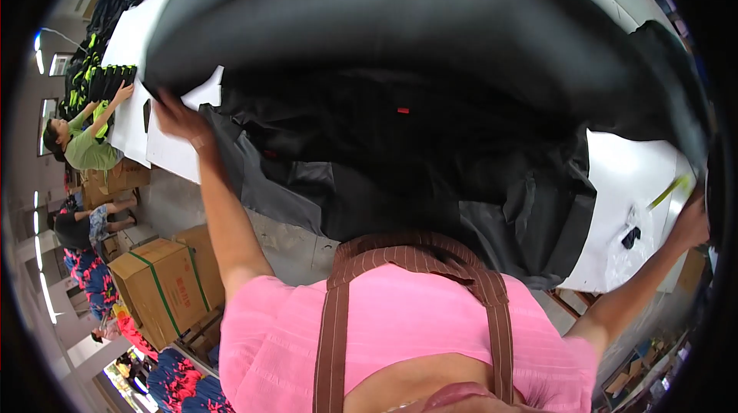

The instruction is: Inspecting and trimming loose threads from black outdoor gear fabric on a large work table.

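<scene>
A wide sheet of black fabric (369, 21) billows up in front of me, blurred by motion. My left hand (182, 121), stretched out to the left, is closed on its left edge. Far off to the right, my right hand (693, 221) grips the opposite edge, partly lost at the dark rim of the picture. Below the raised sheet, crumpled black cloth (384, 182) with greyish panels lies over the table and hangs down its near side. A small red tag (403, 110) shows on it. Whether sheet and cloth are one piece, I cannot tell.
A white table (626, 159) stretches beneath the cloth. On its right side lie clear plastic (632, 248) and a small dark scrap. Cardboard boxes (165, 282) stand on the left. A co-worker in green (92, 148) handles black-and-yellow pieces (111, 82) at the far left.
</scene>
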The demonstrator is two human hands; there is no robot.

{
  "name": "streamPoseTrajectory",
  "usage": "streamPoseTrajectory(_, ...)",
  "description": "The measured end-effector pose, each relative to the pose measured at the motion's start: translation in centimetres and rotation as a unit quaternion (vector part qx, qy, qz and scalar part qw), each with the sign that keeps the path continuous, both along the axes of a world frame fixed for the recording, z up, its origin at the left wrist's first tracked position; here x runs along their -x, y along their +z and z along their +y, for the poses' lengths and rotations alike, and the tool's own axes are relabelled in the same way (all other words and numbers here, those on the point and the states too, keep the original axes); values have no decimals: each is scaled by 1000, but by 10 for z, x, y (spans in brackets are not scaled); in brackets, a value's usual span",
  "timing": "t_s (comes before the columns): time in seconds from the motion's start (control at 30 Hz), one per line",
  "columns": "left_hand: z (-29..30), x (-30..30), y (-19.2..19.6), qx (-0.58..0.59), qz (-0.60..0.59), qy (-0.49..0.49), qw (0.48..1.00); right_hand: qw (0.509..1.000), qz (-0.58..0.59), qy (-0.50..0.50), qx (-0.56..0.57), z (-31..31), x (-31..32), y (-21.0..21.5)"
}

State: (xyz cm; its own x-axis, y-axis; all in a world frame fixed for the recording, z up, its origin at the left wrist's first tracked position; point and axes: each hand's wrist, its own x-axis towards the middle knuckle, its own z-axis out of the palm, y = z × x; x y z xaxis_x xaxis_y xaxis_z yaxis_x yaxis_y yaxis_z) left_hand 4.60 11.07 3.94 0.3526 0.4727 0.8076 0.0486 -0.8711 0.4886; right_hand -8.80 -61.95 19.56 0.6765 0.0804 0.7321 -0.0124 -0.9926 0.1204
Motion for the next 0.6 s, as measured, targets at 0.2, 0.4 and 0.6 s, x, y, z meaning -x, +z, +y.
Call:
streamPoseTrajectory(0.2, 10, 182, -150, 472, 366, -98, 796, 893, 235, -49, -381, 105, 180, -166)
streamPoseTrajectory(0.4, 30, 157, -107, 400, 225, -130, 879, 868, 327, -116, -355, 119, 220, -229)
streamPoseTrajectory(0.6, -36, 111, -105, 192, 364, -200, 889, 888, 281, -86, -355, 122, 227, -235)
